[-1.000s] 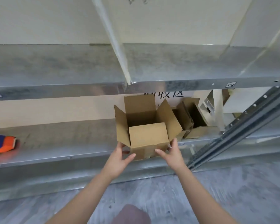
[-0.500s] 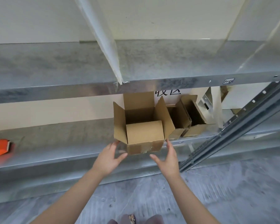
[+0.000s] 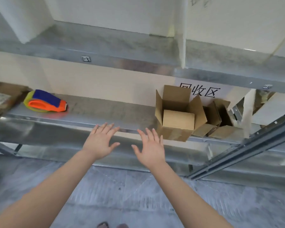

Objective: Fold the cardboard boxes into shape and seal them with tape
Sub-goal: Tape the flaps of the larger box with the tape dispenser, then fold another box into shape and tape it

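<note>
Fingers [image 3: 105, 129] of both hands spread wide, gripping nothing; left hand [image 3: 99, 142] and right hand [image 3: 150, 149] side by side, apart, palms down at the front edge of the metal shelf [image 3: 105, 112]; cardboard box [image 3: 178, 116] upright toward the shelf's right end, flaps open, front corner jutting over the front edge, just right of the right hand; second box [image 3: 220, 119] beside it, tipped; tape dispenser [image 3: 45, 102] near the shelf's left end, well apart from the hands.
</note>
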### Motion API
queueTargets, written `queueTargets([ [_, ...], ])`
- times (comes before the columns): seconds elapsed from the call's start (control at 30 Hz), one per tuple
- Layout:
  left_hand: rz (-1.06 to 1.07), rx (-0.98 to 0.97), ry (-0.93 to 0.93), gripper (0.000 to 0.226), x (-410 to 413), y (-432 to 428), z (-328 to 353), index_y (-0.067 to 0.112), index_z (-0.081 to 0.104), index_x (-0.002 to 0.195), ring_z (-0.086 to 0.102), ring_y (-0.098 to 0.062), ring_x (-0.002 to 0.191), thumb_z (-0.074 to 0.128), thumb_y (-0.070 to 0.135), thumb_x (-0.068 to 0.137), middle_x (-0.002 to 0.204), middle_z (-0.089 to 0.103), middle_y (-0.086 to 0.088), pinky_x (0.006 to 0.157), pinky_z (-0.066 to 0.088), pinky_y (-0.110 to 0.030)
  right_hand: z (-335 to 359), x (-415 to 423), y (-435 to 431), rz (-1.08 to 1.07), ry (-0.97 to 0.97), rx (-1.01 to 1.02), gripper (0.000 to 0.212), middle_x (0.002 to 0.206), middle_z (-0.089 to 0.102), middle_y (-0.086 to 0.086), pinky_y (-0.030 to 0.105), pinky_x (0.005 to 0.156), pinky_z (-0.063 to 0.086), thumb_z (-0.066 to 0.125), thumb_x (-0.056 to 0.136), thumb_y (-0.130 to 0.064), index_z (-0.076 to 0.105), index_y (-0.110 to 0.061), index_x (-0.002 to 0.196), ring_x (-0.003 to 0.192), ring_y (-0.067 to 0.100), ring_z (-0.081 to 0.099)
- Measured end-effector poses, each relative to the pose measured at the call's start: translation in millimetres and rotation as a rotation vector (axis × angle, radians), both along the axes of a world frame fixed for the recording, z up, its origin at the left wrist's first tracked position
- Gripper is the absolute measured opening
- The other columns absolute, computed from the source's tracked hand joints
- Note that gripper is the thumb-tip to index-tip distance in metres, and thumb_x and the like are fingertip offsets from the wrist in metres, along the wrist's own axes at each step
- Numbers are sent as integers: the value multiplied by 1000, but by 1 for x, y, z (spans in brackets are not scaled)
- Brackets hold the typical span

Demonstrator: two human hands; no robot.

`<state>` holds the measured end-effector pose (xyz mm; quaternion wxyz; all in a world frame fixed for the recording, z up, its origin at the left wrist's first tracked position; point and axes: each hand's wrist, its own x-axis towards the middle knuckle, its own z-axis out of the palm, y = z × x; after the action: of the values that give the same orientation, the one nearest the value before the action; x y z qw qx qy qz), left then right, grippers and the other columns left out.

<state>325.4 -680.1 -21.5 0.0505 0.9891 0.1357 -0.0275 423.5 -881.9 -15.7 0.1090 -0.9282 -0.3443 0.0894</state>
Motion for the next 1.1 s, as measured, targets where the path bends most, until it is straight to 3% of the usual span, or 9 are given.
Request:
queueTargets([
  [0.3,157,78,-43,86,-110,187,28,34,20,151,15,-22,147,7,73,75,158,23,3,118,5,-42,18,-75,196,157,6,84,68,163,14,2,49,121,2,38,94,-58,16,-34,153,150,25,3],
  [0.57,229,115,-31,84,-214,389,41,33,25,150,22,-26,145,10,73,78,156,29,-1,117,14,-46,15,-162,403,234,22,172,80,160,21,2,48,120,6,20,80,-67,21,-34,152,149,27,10],
  [0.7,292,126,-7,82,-256,473,35,35,23,150,23,-24,144,10,72,79,157,27,1,116,15,-45,8,-188,485,282,51,118,70,161,20,3,46,120,4,37,89,-60,21,-34,152,150,26,9],
  [0.87,342,138,39,79,-284,567,24,39,13,151,18,-23,146,5,73,80,159,22,3,117,13,-45,-8,-201,581,328,55,110,73,158,27,6,48,120,13,25,85,-63,22,-33,152,147,29,16],
  [0.97,391,105,25,79,-302,610,11,38,15,151,18,-22,146,6,74,80,158,23,3,118,11,-43,-22,-198,624,334,110,48,66,161,19,4,48,120,13,38,94,-56,17,-34,153,147,30,15],
  [1.1,466,-13,60,81,-318,671,-12,38,13,151,21,-20,145,6,78,80,158,23,4,118,20,-42,-48,-199,670,248,190,44,66,160,21,1,45,118,21,44,93,-55,19,-33,151,146,28,17],
])
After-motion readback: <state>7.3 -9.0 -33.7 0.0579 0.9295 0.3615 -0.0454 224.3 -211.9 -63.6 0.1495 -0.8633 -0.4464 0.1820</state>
